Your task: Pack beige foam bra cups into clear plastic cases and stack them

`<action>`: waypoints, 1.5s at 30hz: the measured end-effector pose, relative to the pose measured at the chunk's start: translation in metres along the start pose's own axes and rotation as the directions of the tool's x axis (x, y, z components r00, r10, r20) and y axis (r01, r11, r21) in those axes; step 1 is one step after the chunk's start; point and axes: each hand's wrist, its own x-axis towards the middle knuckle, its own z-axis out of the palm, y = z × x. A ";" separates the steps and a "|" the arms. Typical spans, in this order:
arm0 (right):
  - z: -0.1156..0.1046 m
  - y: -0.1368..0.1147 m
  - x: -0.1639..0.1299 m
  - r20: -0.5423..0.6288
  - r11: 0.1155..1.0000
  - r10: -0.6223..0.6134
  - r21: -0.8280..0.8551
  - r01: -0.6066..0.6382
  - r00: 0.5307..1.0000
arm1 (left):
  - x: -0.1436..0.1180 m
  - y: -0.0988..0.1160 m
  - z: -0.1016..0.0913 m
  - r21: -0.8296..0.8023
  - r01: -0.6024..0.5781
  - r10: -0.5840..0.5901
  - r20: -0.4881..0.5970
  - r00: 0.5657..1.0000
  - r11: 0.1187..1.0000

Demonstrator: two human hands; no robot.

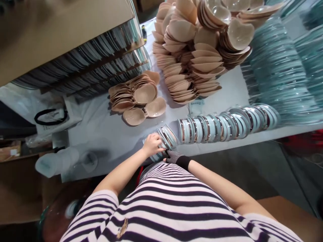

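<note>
At the table's front edge, my bare left hand [152, 144] has its fingers curled over the left side of a short stack of clear plastic cases [168, 137]. My right hand [173, 157], in a dark patterned fingerless glove, grips the near lower edge of the same stack. More of these cases show beneath my hands. Right of them, a long row of similar cases [212, 128] stands on edge. Beyond my hands lies a joined pair of beige bra cups [135, 116], in front of a pile of such cups [126, 97].
Tall stacks of beige cups [181, 80] stand at the back of the white table [101, 129]. Clear plastic shells [282, 74] are heaped at the right. An open carton [75, 30] holds rows of cases at the back left. Translucent round pieces [58, 161] lie at the left edge.
</note>
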 end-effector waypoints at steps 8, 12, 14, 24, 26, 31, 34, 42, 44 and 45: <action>-0.008 0.000 0.006 0.174 0.998 0.038 -0.059 -0.028 0.984 | 0.001 0.003 0.013 -0.035 0.008 -0.011 -0.094 0.996 0.999; -0.006 -0.004 -0.008 0.043 0.995 0.093 -0.023 -0.092 0.995 | 0.000 -0.014 0.006 -0.161 -0.095 0.066 -0.177 0.982 0.982; -0.014 -0.011 -0.017 -0.137 0.992 0.109 -0.047 -0.116 0.985 | 0.007 -0.032 -0.006 -0.214 -0.075 0.016 -0.266 0.964 0.974; -0.148 -0.017 0.096 -0.646 0.959 0.190 0.284 0.002 0.740 | 0.082 -0.115 -0.026 0.165 0.375 -0.357 -0.128 0.925 0.912; -0.160 -0.020 0.128 -0.602 0.957 0.247 0.273 -0.095 0.760 | 0.084 -0.116 -0.017 0.195 0.359 -0.346 -0.100 0.933 0.913; -0.154 -0.033 0.167 -0.562 0.975 0.220 0.148 -0.165 0.797 | 0.086 -0.114 -0.008 0.185 0.326 -0.318 -0.075 0.945 0.927; -0.152 -0.036 0.173 -0.554 0.983 0.184 0.096 -0.158 0.812 | 0.087 -0.116 -0.011 0.161 0.321 -0.317 -0.046 0.947 0.933; -0.175 -0.025 0.172 -0.645 0.986 0.162 0.079 -0.146 0.747 | 0.092 -0.130 -0.031 0.192 0.435 -0.430 -0.066 0.900 0.880; -0.177 -0.030 0.170 -0.626 0.990 0.139 0.057 -0.133 0.768 | 0.095 -0.130 -0.034 0.195 0.435 -0.431 -0.064 0.900 0.879; -0.178 -0.033 0.168 -0.616 0.992 0.120 0.037 -0.123 0.779 | 0.095 -0.129 -0.035 0.190 0.435 -0.429 -0.072 0.900 0.880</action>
